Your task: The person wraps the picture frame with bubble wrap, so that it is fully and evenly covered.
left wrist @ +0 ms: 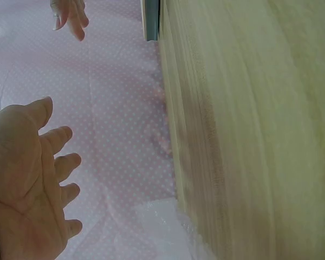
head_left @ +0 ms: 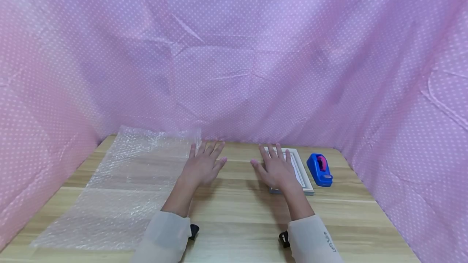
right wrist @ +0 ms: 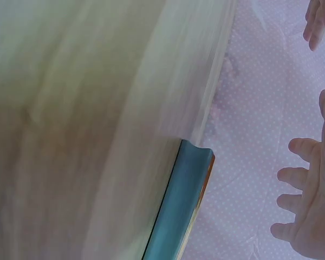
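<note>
My left hand (head_left: 201,168) hovers palm down above the table with its fingers spread, beside the right edge of a sheet of bubble wrap (head_left: 124,190). Nothing is in it. My right hand (head_left: 278,170), also spread and holding nothing, is over a white picture frame (head_left: 302,169) and hides the frame's left part. In the right wrist view the frame's blue-grey side (right wrist: 179,206) lies on the tabletop, apart from the fingers (right wrist: 292,177). A blue tape dispenser (head_left: 319,171) with a pink core stands right of the picture frame.
The wood-grain table (head_left: 234,222) runs back to a pink dotted cloth (head_left: 234,72), which hangs behind it and along both sides. Bubble wrap covers much of the table's left part and reaches its back edge. Black bands (head_left: 194,231) show at both sleeves.
</note>
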`<state>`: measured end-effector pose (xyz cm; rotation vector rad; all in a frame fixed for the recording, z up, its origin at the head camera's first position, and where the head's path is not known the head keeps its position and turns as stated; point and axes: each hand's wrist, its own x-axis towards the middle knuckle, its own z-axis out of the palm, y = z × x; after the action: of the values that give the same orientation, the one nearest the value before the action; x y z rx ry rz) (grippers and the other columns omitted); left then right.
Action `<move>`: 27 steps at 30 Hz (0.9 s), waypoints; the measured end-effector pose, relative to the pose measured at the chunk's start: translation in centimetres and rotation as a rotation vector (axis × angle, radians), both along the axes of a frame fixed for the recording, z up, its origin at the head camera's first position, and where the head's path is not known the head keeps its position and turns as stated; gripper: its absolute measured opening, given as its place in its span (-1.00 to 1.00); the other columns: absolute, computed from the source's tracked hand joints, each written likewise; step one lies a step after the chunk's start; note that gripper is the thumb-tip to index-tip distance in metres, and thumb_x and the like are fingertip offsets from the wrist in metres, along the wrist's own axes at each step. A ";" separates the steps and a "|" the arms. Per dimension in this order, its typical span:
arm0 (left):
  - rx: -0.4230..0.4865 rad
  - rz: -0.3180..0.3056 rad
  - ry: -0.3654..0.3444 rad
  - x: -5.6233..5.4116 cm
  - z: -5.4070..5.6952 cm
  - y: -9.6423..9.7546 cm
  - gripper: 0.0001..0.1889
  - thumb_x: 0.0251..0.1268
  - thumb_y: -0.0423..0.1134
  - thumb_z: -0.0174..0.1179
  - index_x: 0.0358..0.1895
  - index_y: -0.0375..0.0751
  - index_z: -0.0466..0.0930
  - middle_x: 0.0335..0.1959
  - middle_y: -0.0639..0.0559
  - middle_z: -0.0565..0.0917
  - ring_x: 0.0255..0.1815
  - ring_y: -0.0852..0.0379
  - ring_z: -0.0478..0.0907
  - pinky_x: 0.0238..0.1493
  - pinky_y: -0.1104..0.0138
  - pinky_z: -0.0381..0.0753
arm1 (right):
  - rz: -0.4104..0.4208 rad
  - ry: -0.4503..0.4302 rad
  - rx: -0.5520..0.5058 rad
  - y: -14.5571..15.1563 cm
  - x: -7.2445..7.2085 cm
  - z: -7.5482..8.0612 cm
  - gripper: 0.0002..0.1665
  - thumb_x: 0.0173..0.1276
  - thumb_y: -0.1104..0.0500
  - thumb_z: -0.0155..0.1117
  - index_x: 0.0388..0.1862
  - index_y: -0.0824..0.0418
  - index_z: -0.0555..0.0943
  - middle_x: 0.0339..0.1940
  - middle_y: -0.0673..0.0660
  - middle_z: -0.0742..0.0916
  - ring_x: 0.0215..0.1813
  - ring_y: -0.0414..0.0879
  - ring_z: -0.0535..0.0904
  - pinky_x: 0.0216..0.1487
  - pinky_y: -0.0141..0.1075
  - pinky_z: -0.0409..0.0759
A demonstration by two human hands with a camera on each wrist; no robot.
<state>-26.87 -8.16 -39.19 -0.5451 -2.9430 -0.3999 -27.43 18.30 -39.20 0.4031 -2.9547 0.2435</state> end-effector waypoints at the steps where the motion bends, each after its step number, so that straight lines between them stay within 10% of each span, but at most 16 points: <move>1: -0.001 0.001 -0.005 -0.1 0.0 -0.1 -0.32 0.66 0.24 -0.35 0.68 0.05 -0.01 0.68 -0.05 -0.01 0.68 -0.23 -0.25 0.57 -0.28 -0.37 | 0.002 -0.004 -0.002 0.0 0.0 0.0 -0.10 0.59 -0.39 -0.18 0.67 0.11 0.15 0.65 0.30 0.23 0.67 0.33 -0.12 0.57 0.36 -0.22; 11: 0.008 0.011 -0.027 -0.7 0.5 -2.9 -0.33 0.66 0.20 -0.31 0.66 -0.03 0.05 0.66 -0.18 0.06 0.67 -0.31 -0.21 0.55 -0.31 -0.40 | 0.066 -0.020 -0.004 -1.0 -0.3 0.4 -0.10 0.59 -0.40 -0.18 0.67 0.10 0.14 0.62 0.33 0.27 0.66 0.34 -0.07 0.59 0.32 -0.22; 27: -0.094 0.072 -0.055 -1.2 0.1 -13.0 -0.30 0.66 0.16 -0.24 0.65 -0.17 0.05 0.63 -0.34 0.04 0.61 -0.47 -0.17 0.46 -0.46 -0.36 | 0.276 -0.098 0.197 -8.3 -0.2 -1.1 -0.16 0.61 -0.38 -0.24 0.69 0.00 0.11 0.68 0.19 0.16 0.67 0.25 -0.02 0.62 0.21 -0.06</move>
<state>-28.07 -21.15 -39.13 -0.4433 -3.0361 -0.2749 -27.61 9.96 -40.34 0.8503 -3.0214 0.0010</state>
